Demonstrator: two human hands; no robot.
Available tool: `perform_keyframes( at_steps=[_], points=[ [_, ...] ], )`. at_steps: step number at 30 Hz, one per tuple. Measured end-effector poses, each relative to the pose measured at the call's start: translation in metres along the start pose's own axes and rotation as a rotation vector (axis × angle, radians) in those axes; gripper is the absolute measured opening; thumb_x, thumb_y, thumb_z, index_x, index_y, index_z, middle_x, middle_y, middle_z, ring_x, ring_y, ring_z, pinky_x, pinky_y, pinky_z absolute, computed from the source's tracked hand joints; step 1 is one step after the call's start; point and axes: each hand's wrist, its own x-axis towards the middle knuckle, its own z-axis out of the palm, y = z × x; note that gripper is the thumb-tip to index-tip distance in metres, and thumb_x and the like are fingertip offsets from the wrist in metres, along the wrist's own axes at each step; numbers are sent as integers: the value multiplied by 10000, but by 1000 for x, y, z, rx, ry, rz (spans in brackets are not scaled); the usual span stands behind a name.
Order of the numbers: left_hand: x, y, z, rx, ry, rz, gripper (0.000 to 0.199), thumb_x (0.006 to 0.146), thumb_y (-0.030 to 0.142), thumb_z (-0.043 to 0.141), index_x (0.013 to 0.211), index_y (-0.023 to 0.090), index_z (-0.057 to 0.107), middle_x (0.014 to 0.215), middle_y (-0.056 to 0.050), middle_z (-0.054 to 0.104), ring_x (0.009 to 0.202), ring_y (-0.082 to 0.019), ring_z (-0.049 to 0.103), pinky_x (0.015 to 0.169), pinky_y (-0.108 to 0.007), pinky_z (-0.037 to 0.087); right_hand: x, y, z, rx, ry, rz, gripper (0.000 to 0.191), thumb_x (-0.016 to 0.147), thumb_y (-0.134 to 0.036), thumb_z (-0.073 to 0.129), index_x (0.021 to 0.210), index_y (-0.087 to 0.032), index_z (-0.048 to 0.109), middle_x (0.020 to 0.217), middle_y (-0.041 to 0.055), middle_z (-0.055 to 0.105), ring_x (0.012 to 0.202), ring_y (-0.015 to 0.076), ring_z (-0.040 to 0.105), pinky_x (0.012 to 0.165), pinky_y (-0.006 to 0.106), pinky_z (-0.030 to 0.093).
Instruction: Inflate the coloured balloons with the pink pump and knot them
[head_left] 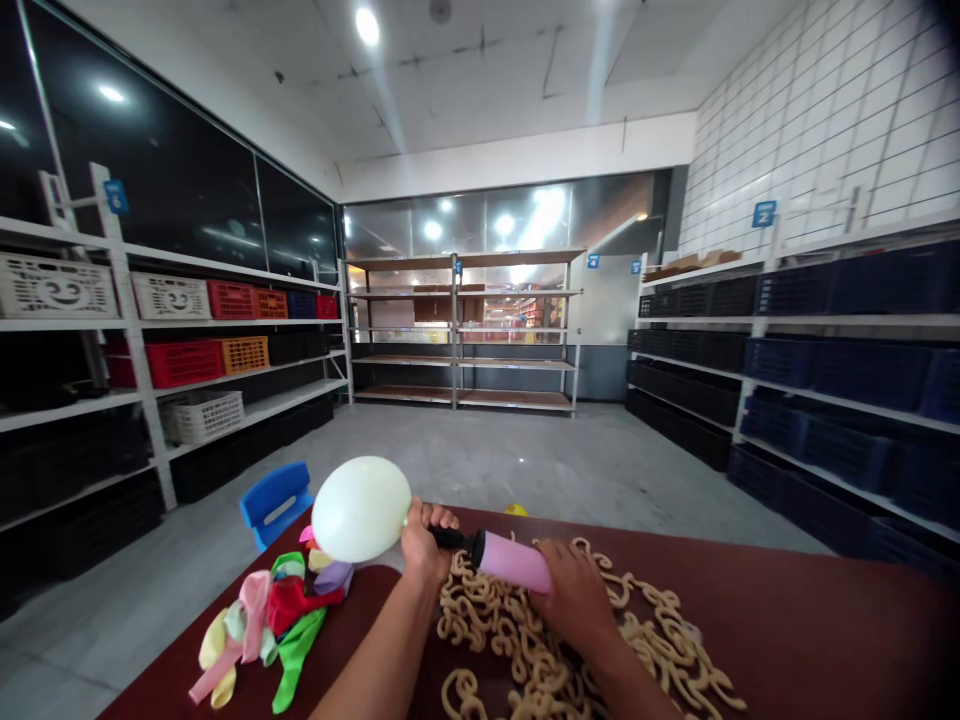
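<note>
L bare hand (426,540) is gripping pale-green inflated oval balloon (361,510) by its neck, at black nozzle end of pink plastic cylindrical hand pump (514,562); R bare hand (571,598) is clasping pump's barrel. Tan curly squiggle-shaped pcs (551,692) are lying on dark-red flat table (780,620), limp multicolour balloons (289,605) to L. Blue plastic chair (274,500) is standing nr table's far edge; white metal racks (67,325) w/ plastic crates (184,364) are lining side walls.

Bright ceiling lamp (367,27), glare on rear glass (504,226), darkened right corners, wide-angle stretching
</note>
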Motion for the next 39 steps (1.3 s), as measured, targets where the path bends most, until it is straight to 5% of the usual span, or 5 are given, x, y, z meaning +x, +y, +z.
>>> perform_keyframes(
  at_steps=[5,16,23,30,39],
  points=[
    [-1,-1,3,38,7,-21,427,788,312,511,559,192,170,478,50,246,411,-88,329,454,-260,304,1,-1,0,18,-5,-21,291,646,-215,560,938,-215,561,932,47,599,901,215,494,790,320,275],
    [26,50,-14,10,66,148,334,737,159,470,566,190,184,461,62,243,387,-83,336,441,-244,302,2,34,-8,-114,-50,132,372,663,-171,543,1021,-272,539,1023,26,591,967,226,497,795,354,252],
    [17,26,-9,-9,69,82,364,772,228,490,568,194,191,471,61,247,394,-85,333,442,-248,305,1,19,-9,-105,-35,59,248,674,-189,539,919,-220,554,962,63,604,932,232,499,750,325,263],
    [3,-4,0,9,62,-48,408,774,292,517,551,195,190,465,50,258,401,-92,339,439,-256,294,-1,-1,3,13,-16,-58,365,643,-220,558,1008,-226,546,986,59,604,918,228,508,816,337,281],
    [19,34,-6,5,110,75,350,782,223,465,566,195,190,465,57,257,394,-92,341,452,-258,316,2,19,-14,-85,-39,48,382,659,-215,577,1032,-289,547,1009,26,603,956,226,497,794,343,260]
  ],
)
